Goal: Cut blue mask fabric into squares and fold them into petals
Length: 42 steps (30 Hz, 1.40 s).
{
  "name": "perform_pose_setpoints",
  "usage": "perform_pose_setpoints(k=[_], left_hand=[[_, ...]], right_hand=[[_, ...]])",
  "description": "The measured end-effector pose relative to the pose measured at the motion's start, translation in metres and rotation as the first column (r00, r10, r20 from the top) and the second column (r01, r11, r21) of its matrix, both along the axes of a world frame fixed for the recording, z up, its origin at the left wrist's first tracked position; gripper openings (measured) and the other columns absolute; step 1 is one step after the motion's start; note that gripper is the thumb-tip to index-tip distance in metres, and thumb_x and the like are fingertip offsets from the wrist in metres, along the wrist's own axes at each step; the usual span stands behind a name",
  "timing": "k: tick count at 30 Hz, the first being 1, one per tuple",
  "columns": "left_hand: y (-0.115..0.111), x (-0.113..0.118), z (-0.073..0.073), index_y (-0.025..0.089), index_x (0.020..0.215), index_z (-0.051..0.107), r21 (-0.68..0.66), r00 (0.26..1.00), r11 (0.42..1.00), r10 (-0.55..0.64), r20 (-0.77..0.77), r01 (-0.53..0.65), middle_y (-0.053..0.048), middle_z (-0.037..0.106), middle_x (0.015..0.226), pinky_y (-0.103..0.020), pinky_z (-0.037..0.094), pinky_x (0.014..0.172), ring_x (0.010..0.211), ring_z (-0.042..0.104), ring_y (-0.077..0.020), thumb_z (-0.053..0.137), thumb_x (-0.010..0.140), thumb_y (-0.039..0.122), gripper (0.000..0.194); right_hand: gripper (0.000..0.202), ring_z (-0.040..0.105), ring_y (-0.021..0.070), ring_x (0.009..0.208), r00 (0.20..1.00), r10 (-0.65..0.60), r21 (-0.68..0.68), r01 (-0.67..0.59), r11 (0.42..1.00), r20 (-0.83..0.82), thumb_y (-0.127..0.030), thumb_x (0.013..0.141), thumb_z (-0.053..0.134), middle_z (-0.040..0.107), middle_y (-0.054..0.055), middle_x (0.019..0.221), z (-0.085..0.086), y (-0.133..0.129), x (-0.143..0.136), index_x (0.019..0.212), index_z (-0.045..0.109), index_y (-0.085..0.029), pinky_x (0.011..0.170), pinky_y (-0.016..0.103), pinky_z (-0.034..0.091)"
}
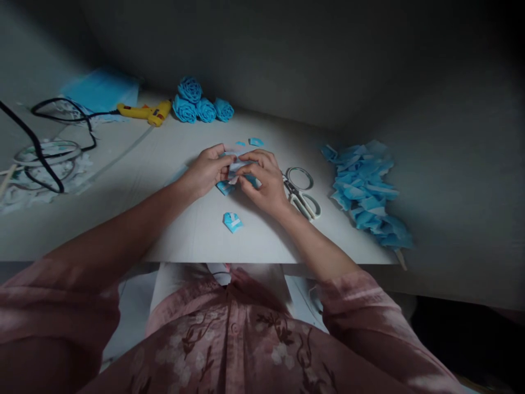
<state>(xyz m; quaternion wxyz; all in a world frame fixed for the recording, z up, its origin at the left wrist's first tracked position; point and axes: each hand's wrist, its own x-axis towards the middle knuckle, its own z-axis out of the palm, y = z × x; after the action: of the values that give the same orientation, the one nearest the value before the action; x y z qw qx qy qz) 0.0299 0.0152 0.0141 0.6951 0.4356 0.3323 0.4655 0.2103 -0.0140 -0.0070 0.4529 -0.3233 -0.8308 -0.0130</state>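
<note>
Over the middle of the table, my left hand pinches one side of a small pale piece of thin material, which looks like paper or fabric. My right hand has its fingers closed on the other side of the same piece. Small blue scraps lie close by: a folded piece just under my hands, another nearer the front edge, and one beyond my fingers. A pair of scissors with pale handles rests right beside my right hand.
Several rolled blue flowers sit at the back beside a yellow glue gun. Its black cord loops at the left, near a round roll. Flat blue sheets lie behind. Crumpled blue pieces are heaped along the right side.
</note>
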Motion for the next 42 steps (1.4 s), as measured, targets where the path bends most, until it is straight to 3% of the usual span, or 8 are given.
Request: perform_pose_setpoints(k=[5, 9, 18, 25, 29, 32, 37, 42], left_hand=[[0.002, -0.001, -0.002, 0.014, 0.102, 0.065, 0.016, 1.000, 1.000, -0.016, -0.009, 0.016, 0.000, 0.070, 0.077, -0.023, 0.057, 0.060, 0.061, 0.068, -0.0117, 0.071, 0.087, 0.012, 0.017], [0.003, 0.000, -0.004, 0.012, 0.108, 0.065, 0.010, 0.999, 1.000, -0.021, -0.026, 0.021, -0.003, 0.073, 0.081, -0.026, 0.061, 0.062, 0.064, 0.071, -0.0138, 0.071, 0.087, 0.013, 0.021], [0.000, 0.001, 0.000, 0.013, 0.105, 0.065, 0.007, 1.000, 1.000, -0.019, -0.016, 0.019, -0.001, 0.070, 0.079, -0.023, 0.060, 0.060, 0.062, 0.069, -0.0114, 0.063, 0.090, 0.008, 0.016], [-0.002, 0.001, 0.007, 0.016, 0.094, 0.060, -0.014, 1.000, 1.000, -0.017, -0.019, 0.017, 0.003, 0.063, 0.071, -0.020, 0.057, 0.059, 0.060, 0.064, -0.0096, 0.064, 0.094, 0.014, 0.005], [0.000, -0.001, 0.004, 0.017, 0.099, 0.061, 0.001, 0.999, 0.999, -0.051, -0.001, 0.051, 0.003, 0.064, 0.073, -0.021, 0.057, 0.061, 0.062, 0.065, -0.0105, 0.070, 0.090, 0.018, 0.012], [0.002, -0.003, 0.001, 0.017, 0.105, 0.062, 0.004, 0.998, 0.998, -0.057, 0.017, 0.057, 0.001, 0.069, 0.080, -0.023, 0.058, 0.062, 0.065, 0.068, -0.0115, 0.069, 0.085, 0.012, 0.022], [0.004, -0.004, 0.001, 0.014, 0.119, 0.065, 0.012, 0.999, 0.999, -0.035, -0.006, 0.035, -0.006, 0.076, 0.099, -0.025, 0.062, 0.068, 0.074, 0.073, -0.0136, 0.061, 0.080, 0.004, 0.040], [0.003, -0.003, 0.000, 0.013, 0.126, 0.065, 0.023, 0.999, 0.999, -0.034, -0.012, 0.034, -0.009, 0.076, 0.108, -0.024, 0.060, 0.064, 0.074, 0.072, -0.0132, 0.063, 0.080, 0.006, 0.047]], right_hand=[[0.002, 0.068, 0.0263, 0.116, 0.986, -0.065, -0.106, 0.049, 0.993, -0.156, -0.025, 0.095, 0.067, 0.075, 0.006, 0.116, -0.002, 0.000, -0.001, 0.094, 0.068, -0.026, 0.106, 0.049, 0.051], [0.008, 0.070, 0.0255, 0.108, 0.962, -0.114, -0.124, 0.085, 0.989, -0.247, -0.028, 0.094, 0.069, 0.075, 0.007, 0.109, -0.004, 0.002, -0.002, 0.090, 0.062, -0.025, 0.101, 0.046, 0.054], [0.010, 0.066, 0.0277, 0.109, 0.977, -0.206, -0.004, 0.206, 0.979, -0.064, -0.029, 0.096, 0.065, 0.073, 0.008, 0.110, -0.004, 0.000, -0.002, 0.091, 0.057, -0.026, 0.099, 0.048, 0.054], [0.006, 0.062, 0.0290, 0.114, 0.968, -0.241, -0.012, 0.243, 0.970, 0.066, -0.027, 0.097, 0.063, 0.070, 0.010, 0.115, -0.002, -0.003, -0.003, 0.093, 0.060, -0.024, 0.100, 0.049, 0.051], [0.007, 0.062, 0.0302, 0.113, 0.973, -0.222, -0.024, 0.224, 0.974, 0.060, -0.029, 0.096, 0.065, 0.070, 0.011, 0.115, -0.002, -0.001, -0.002, 0.093, 0.061, -0.024, 0.101, 0.050, 0.051], [0.008, 0.061, 0.0316, 0.116, 0.975, -0.211, -0.058, 0.215, 0.975, 0.064, -0.032, 0.096, 0.065, 0.071, 0.012, 0.118, -0.002, 0.000, 0.000, 0.095, 0.063, -0.025, 0.103, 0.052, 0.051], [0.013, 0.060, 0.0325, 0.123, 0.982, -0.184, -0.105, 0.188, 0.977, 0.052, -0.036, 0.097, 0.064, 0.071, 0.012, 0.125, -0.001, -0.001, 0.001, 0.106, 0.065, -0.026, 0.110, 0.055, 0.049], [0.025, 0.062, 0.0327, 0.124, 0.981, -0.190, -0.086, 0.193, 0.977, 0.044, -0.041, 0.096, 0.065, 0.072, 0.012, 0.128, -0.003, 0.000, 0.000, 0.117, 0.064, -0.027, 0.111, 0.054, 0.048]])
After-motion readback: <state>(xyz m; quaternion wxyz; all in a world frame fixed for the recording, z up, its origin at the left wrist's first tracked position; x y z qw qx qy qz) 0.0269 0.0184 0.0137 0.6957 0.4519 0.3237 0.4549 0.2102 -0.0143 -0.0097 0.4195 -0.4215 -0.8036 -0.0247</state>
